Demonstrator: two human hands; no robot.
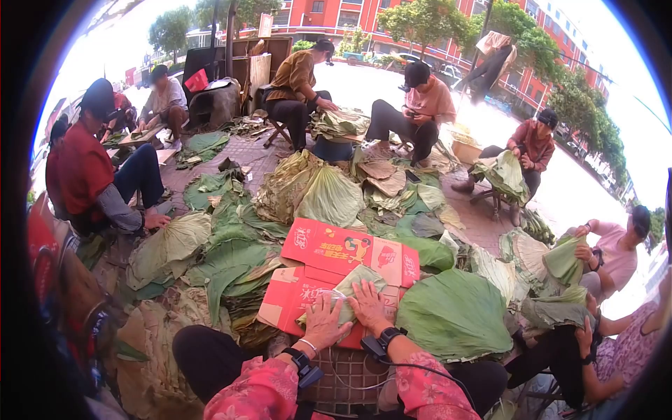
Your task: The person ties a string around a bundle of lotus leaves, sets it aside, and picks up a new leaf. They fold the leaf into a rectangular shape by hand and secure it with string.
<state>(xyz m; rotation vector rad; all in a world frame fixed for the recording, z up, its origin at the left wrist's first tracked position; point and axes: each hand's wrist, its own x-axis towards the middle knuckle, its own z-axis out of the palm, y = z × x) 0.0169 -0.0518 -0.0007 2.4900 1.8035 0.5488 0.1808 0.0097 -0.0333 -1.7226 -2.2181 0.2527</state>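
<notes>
On a flattened red cardboard box (336, 248) lies a folded pale green leaf (360, 278). My left hand (325, 322) rests on the leaf's left part with its fingers spread. Beside it, my right hand (368, 306) lies flat on the leaf's right part, fingers apart. A clear, shiny round piece (336, 295) shows near my left fingertips; I cannot make out what it is. Just right of the box is a large green leaf (455, 311). The box rests over a brown grid-patterned surface (343, 378).
Piles of large leaves (329, 196) cover the ground ahead and at the left. Several people sit around them, including a person in red (77, 164) at left and a person handling leaves (616, 255) at right. A cable (441, 371) runs from my right wrist.
</notes>
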